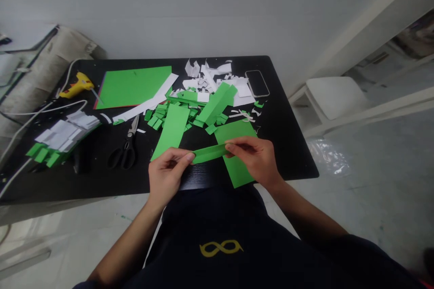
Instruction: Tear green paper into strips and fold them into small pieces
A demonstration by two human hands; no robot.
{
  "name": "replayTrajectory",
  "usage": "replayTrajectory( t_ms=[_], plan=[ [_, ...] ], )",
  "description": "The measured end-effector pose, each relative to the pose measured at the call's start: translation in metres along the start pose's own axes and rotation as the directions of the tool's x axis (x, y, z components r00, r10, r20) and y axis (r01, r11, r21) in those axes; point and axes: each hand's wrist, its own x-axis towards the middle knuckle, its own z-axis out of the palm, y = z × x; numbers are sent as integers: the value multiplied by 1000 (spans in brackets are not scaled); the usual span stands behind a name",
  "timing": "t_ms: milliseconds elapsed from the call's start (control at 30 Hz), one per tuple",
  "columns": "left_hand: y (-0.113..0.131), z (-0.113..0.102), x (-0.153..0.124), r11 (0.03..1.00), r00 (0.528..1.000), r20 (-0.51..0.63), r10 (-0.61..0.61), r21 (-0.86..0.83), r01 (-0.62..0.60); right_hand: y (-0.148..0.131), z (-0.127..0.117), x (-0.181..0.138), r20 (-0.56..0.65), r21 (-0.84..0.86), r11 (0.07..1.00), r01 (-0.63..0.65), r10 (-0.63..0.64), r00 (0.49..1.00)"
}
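Observation:
Between my two hands a narrow green paper strip (pixel 209 154) is stretched, lengthwise crease showing, just above the table's front edge. My left hand (pixel 168 169) pinches its left end between thumb and fingers. The other end is pinched by my right hand (pixel 255 156). Below my right hand lies a green paper sheet (pixel 241 172), overhanging the table edge slightly. A long green paper piece (pixel 172 128) rests beyond my left hand. Farther back, a wide green strip (pixel 217 104) lies on a heap of small green folded pieces (pixel 156 119).
Black-handled scissors (pixel 127 151) lie left of my left hand on the black table (pixel 95 185). A yellow glue gun (pixel 77 86), its cord, a white-and-green folded-paper bundle (pixel 63 137) and stacked green sheets (pixel 135 83) occupy the left. White scraps (pixel 206 76) and a phone (pixel 257 83) sit behind.

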Motion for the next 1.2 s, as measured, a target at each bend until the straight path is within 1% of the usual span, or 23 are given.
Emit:
replayTrajectory(
  t_ms=[133, 233, 333, 433, 633, 733, 800, 900, 1033, 1133, 1200],
  plan=[
    [1, 3, 0, 999, 999, -38, 13, 33, -11, 1, 0, 0, -12, -31, 999, -21, 20, 1000],
    [0, 5, -1, 999, 998, -65, 16, 41, -13, 1, 2, 0, -20, -11, 1000, -22, 22, 1000],
    [-2, 8, -3, 1000, 1000, -31, 1, 30, 0, 1, 4, 1, -40, 32, 999, -28, 29, 999],
    [-3, 9, -5, 999, 999, -6, -31, -26, 31, 2, 5, 1, -51, 52, 998, -29, 32, 998],
    [-7, 10, -6, 998, 998, -30, -49, -41, 48, 4, 3, 1, -38, -1, 999, -47, 47, 998],
    [-7, 11, -5, 997, 998, -42, -53, -56, 51, 4, 4, 1, -54, 13, 999, -46, 47, 997],
    [-7, 13, -4, 995, 998, -18, -68, -77, 66, 4, 4, 2, -63, 28, 999, -43, 45, 997],
    [-8, 12, -4, 992, 996, 26, -88, -89, 90, 3, 3, 3, -72, 7, 999, -46, 46, 996],
    [-8, 11, -5, 994, 996, 22, -90, -65, 91, 3, 2, 3, -71, -22, 998, -55, 53, 996],
    [-9, 12, -4, 993, 996, 18, -92, -68, 93, 4, 2, 3, -77, -2, 998, -59, 59, 995],
    [-10, 12, -3, 991, 994, 41, -97, -87, 100, 5, 1, 4, -93, 16, 999, -42, 44, 995]
  ],
)
